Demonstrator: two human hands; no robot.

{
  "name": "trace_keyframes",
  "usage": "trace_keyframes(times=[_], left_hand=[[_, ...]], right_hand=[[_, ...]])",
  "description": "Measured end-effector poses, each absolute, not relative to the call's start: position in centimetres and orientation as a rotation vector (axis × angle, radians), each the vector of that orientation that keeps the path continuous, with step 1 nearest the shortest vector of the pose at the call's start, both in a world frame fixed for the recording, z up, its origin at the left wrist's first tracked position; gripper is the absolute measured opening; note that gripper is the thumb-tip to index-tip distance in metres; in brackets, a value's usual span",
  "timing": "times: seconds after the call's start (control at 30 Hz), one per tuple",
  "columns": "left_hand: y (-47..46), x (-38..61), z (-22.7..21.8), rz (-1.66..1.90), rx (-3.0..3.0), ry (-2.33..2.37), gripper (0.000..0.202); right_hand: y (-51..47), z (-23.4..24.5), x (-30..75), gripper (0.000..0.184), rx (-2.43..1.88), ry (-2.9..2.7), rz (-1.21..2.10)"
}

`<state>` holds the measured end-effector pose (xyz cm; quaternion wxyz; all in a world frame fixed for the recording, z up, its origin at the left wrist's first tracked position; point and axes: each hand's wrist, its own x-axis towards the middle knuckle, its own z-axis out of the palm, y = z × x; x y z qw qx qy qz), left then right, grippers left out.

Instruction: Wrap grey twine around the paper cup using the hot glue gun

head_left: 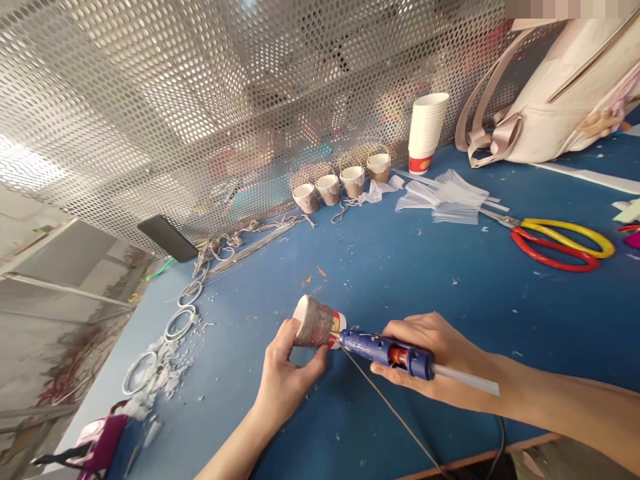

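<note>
My left hand (293, 367) grips a paper cup (316, 323) lying on its side, its fingers closed around the lower part and rim. Brown cord is wound round most of the cup; a red and white band still shows near its base. A loose length of cord (387, 403) trails from the cup down to the table's front edge. My right hand (425, 353) is wrapped round a blue hot glue gun (383, 348), with a clear glue stick (465, 379) poking out of its back. The gun's nozzle meets the cup beside the last turn of cord.
Several small cord-wrapped cups (328, 190) stand by the perforated metal panel (200, 120). Near them are stacked paper cups (427, 133), clear glue sticks (445, 197), red-and-yellow scissors (560, 243) and a pale bag (555, 100). At left lie a phone (167, 238) and white rings (180, 323).
</note>
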<state>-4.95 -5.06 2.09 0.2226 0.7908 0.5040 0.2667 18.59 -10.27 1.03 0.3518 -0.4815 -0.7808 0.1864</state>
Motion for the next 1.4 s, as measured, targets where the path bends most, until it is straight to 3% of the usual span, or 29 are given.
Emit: trace_keyframes(times=[0.77,0.97,1.4], left_hand=[[-5.0,-5.0,2.2,0.752,2.146,1.339,0.006],[-5.0,-5.1,1.9,0.752,2.135,1.328,0.006],[-4.6,-6.1,1.2,0.71,2.054,1.195,0.011]], right_hand=[[-10.4,1.0,18.4,0.028,-1.162,-2.093,0.426],[-10.3,1.4,18.5,0.034,-1.217,-2.071,0.313],[-10.2,2.4,19.2,0.028,-1.271,-2.042,0.591]])
